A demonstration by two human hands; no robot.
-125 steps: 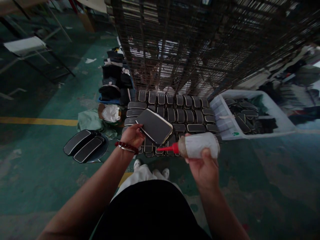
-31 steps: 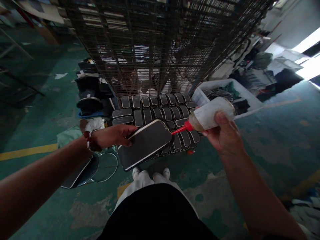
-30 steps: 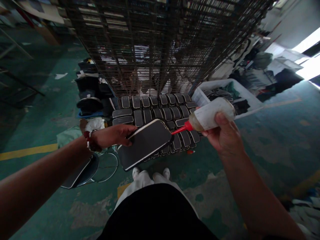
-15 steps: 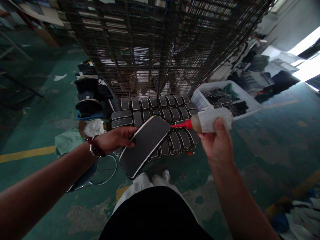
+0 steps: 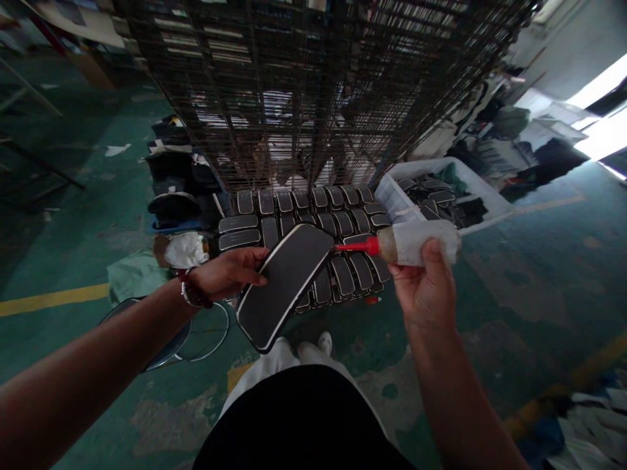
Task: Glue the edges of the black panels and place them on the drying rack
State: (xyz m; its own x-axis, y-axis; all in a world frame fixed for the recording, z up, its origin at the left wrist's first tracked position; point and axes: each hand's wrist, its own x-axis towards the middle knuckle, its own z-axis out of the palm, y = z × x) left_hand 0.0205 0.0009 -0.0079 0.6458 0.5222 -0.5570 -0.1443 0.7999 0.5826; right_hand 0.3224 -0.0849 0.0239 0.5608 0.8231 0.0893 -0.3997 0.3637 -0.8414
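Observation:
My left hand [image 5: 226, 273] grips a black rounded panel with a pale edge [image 5: 284, 284], holding it tilted in front of me. My right hand [image 5: 425, 289] is wrapped round a squeeze bottle [image 5: 416, 243] with a white label and a red nozzle. The nozzle tip touches the panel's upper right corner. Below them, several matching black panels [image 5: 337, 225] lie in rows on the floor.
A tall wire rack [image 5: 313, 91] stands behind the rows of panels. A white bin [image 5: 490, 202] with more dark pieces sits at the right. A round stool [image 5: 166, 336] and a bundle of white cloth [image 5: 183, 250] are at the left. The green floor bears a yellow line [image 5: 53, 298].
The panel has turned more upright in my left hand. The bottle has levelled out, and its nozzle has stayed at the panel's upper right corner.

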